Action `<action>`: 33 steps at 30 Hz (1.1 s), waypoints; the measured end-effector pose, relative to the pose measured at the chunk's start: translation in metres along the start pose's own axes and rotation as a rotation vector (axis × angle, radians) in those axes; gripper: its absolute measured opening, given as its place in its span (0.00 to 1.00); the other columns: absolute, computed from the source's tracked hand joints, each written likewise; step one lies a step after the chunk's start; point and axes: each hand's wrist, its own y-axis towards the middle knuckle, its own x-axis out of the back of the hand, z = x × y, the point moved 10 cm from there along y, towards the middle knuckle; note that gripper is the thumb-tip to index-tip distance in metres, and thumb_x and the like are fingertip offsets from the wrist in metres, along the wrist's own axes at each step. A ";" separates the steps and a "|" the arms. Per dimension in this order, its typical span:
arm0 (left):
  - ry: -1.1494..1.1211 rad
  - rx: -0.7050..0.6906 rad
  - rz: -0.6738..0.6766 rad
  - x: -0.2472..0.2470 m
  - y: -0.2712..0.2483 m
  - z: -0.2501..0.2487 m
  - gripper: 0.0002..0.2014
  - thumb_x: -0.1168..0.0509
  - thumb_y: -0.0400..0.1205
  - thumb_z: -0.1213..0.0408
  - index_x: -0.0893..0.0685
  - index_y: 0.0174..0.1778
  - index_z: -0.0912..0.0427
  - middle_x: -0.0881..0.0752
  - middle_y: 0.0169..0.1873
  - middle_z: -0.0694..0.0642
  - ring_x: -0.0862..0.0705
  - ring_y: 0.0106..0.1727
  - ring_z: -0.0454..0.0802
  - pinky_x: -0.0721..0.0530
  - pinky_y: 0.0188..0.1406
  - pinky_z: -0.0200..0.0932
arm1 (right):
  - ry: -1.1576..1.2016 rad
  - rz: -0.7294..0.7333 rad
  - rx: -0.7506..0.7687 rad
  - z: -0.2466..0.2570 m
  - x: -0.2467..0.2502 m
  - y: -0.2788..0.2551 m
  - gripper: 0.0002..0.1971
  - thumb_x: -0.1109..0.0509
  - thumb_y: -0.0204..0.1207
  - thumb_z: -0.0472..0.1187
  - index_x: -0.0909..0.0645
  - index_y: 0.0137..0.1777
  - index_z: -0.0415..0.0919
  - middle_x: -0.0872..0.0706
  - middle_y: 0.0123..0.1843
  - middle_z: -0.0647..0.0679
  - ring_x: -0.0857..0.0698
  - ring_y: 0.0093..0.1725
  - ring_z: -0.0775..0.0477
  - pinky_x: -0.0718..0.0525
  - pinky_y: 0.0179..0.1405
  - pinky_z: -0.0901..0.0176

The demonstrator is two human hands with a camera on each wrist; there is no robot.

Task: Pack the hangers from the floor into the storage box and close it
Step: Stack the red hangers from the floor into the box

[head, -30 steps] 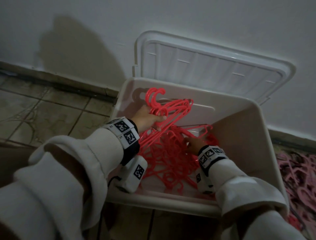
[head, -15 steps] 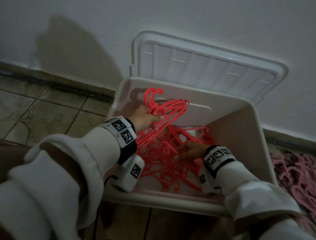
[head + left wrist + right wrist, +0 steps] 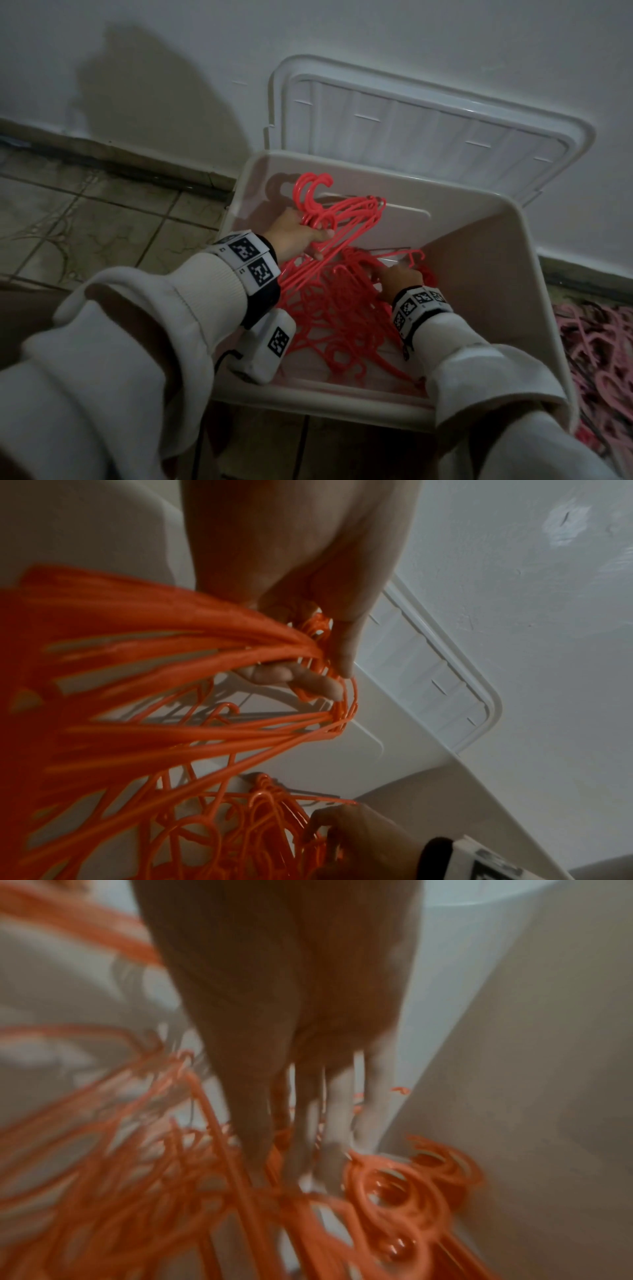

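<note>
A white storage box point(image 3: 322, 401) stands open on the floor with a tangle of red hangers point(image 3: 342, 318) inside. My left hand point(image 3: 298, 236) grips a bundle of red hangers point(image 3: 346, 216) by their necks, hooks pointing up near the box's back left corner. In the left wrist view the thumb and fingers of that hand point(image 3: 308, 656) curl round the bundle point(image 3: 171, 631). My right hand point(image 3: 397, 277) lies low on the pile. In the blurred right wrist view its fingers point(image 3: 308, 1123) point straight down among the hangers point(image 3: 394, 1191). The lid point(image 3: 411, 123) leans against the wall behind.
A heap of pink hangers point(image 3: 596, 349) lies on the floor right of the box. Tiled floor point(image 3: 85, 233) stretches to the left, and a white wall point(image 3: 376, 41) is close behind the box. My sleeves hide the box's near corners.
My left hand keeps hold of the bundle in about the same place. The right hand has shifted slightly on the pile inside the box.
</note>
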 end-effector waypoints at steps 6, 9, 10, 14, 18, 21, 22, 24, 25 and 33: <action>-0.033 -0.001 -0.006 0.002 -0.003 -0.002 0.03 0.34 0.79 0.72 0.20 0.42 0.61 0.21 0.32 0.52 0.21 0.15 0.38 0.25 0.15 0.28 | -0.255 -0.150 0.056 0.007 0.012 0.006 0.13 0.39 0.76 0.40 0.16 0.55 0.44 0.14 0.57 0.46 0.18 0.60 0.43 0.29 0.66 0.49; -0.048 0.000 -0.016 0.003 -0.005 -0.003 0.02 0.34 0.79 0.74 0.20 0.45 0.64 0.22 0.32 0.54 0.22 0.14 0.38 0.25 0.15 0.27 | -0.189 -0.152 0.122 0.006 0.018 0.001 0.13 0.39 0.77 0.41 0.18 0.57 0.40 0.16 0.58 0.43 0.18 0.59 0.41 0.25 0.59 0.51; -0.043 -0.008 -0.016 0.003 -0.005 -0.004 0.03 0.34 0.79 0.74 0.19 0.47 0.65 0.21 0.32 0.54 0.22 0.14 0.38 0.24 0.16 0.27 | -0.154 -0.147 0.121 0.003 0.020 -0.002 0.13 0.40 0.79 0.40 0.20 0.59 0.39 0.16 0.57 0.41 0.16 0.57 0.40 0.21 0.52 0.52; 0.013 -0.035 -0.018 0.003 -0.003 -0.006 0.07 0.33 0.78 0.73 0.17 0.52 0.65 0.17 0.35 0.53 0.20 0.17 0.39 0.18 0.25 0.32 | -0.097 -0.182 0.106 -0.009 0.031 -0.018 0.12 0.42 0.81 0.40 0.23 0.60 0.41 0.15 0.54 0.38 0.15 0.54 0.37 0.20 0.45 0.51; 0.004 -0.043 -0.031 0.003 -0.006 -0.008 0.06 0.33 0.78 0.74 0.18 0.49 0.64 0.18 0.33 0.52 0.20 0.16 0.39 0.18 0.24 0.30 | -0.002 -0.212 0.059 -0.024 0.036 -0.028 0.08 0.42 0.79 0.38 0.24 0.54 0.41 0.15 0.52 0.38 0.15 0.52 0.36 0.21 0.43 0.51; -0.010 -0.057 -0.029 0.004 -0.009 -0.011 0.07 0.33 0.78 0.73 0.18 0.50 0.62 0.17 0.33 0.51 0.19 0.17 0.38 0.18 0.25 0.28 | 0.180 -0.218 0.081 -0.028 0.038 -0.034 0.08 0.40 0.78 0.38 0.23 0.54 0.41 0.15 0.52 0.36 0.15 0.52 0.36 0.19 0.49 0.49; -0.021 -0.058 -0.029 0.005 -0.010 -0.012 0.07 0.34 0.79 0.73 0.18 0.51 0.62 0.17 0.34 0.51 0.19 0.18 0.38 0.18 0.25 0.28 | 0.227 -0.210 0.081 -0.028 0.036 -0.035 0.09 0.39 0.78 0.37 0.23 0.56 0.40 0.15 0.52 0.35 0.15 0.52 0.36 0.19 0.50 0.50; -0.031 -0.056 -0.025 0.006 -0.009 -0.012 0.07 0.34 0.79 0.73 0.18 0.52 0.64 0.16 0.36 0.54 0.17 0.23 0.43 0.17 0.26 0.30 | 0.278 -0.172 0.060 -0.029 0.031 -0.036 0.13 0.39 0.78 0.33 0.24 0.61 0.36 0.15 0.53 0.34 0.15 0.52 0.36 0.21 0.50 0.54; -0.031 -0.054 -0.026 0.006 -0.008 -0.012 0.07 0.33 0.79 0.73 0.18 0.52 0.65 0.16 0.37 0.56 0.17 0.27 0.47 0.17 0.27 0.31 | 0.300 -0.145 0.053 -0.028 0.028 -0.037 0.15 0.40 0.78 0.31 0.25 0.64 0.35 0.15 0.54 0.34 0.15 0.52 0.37 0.21 0.50 0.55; -0.060 -0.103 0.009 0.003 -0.010 -0.021 0.13 0.35 0.79 0.73 0.23 0.29 0.58 0.21 0.28 0.54 0.21 0.17 0.38 0.21 0.21 0.29 | 0.486 0.022 0.054 -0.014 0.014 -0.035 0.15 0.41 0.76 0.25 0.20 0.59 0.32 0.15 0.39 0.41 0.16 0.39 0.40 0.22 0.31 0.69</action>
